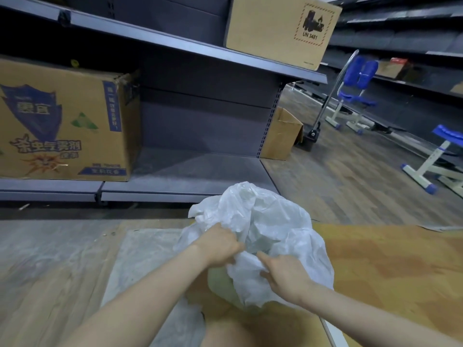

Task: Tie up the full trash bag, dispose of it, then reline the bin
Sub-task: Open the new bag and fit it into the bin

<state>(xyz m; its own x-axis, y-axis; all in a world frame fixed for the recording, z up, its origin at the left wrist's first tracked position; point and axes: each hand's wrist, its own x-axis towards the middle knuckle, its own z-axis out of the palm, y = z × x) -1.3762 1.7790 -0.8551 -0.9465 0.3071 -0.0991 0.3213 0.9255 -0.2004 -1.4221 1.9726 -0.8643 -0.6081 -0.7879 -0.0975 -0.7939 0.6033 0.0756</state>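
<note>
Cardboard sheeting (390, 261) covered the floor before grey shelving (190, 169); on it sat the white trash bag (270, 229), left hand (220, 244) and right hand (285, 274) both gripping its gathered plastic. Open wood floor (350, 186) stretched right of the shelving.

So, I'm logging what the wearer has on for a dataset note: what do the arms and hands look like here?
Both forearms are bare as far as the frame shows: no sleeves in view. The left hand and right hand wear no gloves, and no watch, ring or bracelet shows on either wrist or hand.
</note>
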